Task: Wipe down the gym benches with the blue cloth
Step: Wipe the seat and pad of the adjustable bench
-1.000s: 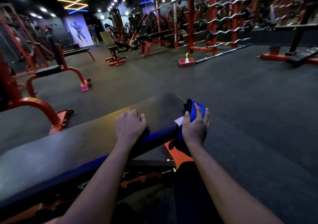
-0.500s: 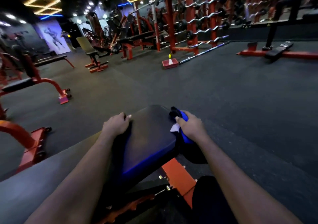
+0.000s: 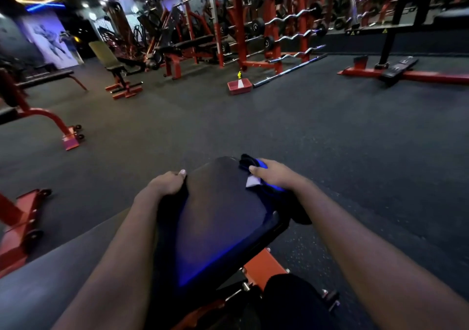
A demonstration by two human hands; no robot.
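Head view. I look down along two bare forearms to a dark padded bench [image 3: 223,228] that runs from 6 o'clock up to the middle of the frame, its narrow end pointing to 12.

My left hand [image 3: 165,185] is at 9 o'clock of that end, fingers curled over the left edge of the bench and gripping it.

My right hand [image 3: 274,175] is at 3 o'clock of the end, fingers wrapped round the cloth [image 3: 276,190] and clamping it against the bench's right edge. The cloth shows blue under the palm. A dark fold pokes out past the fingertips toward 12, and a small white tag [image 3: 252,182] lies on the bench, touching the hand.

An orange-red frame [image 3: 261,266] shows below the bench at 5 o'clock. Dark rubber floor [image 3: 330,139] spreads all around. Far off at 12 a red tray [image 3: 239,86] sits on the floor. An incline seat [image 3: 106,55] stands at 10, and red racks [image 3: 272,25] of curl bars line the top edge.
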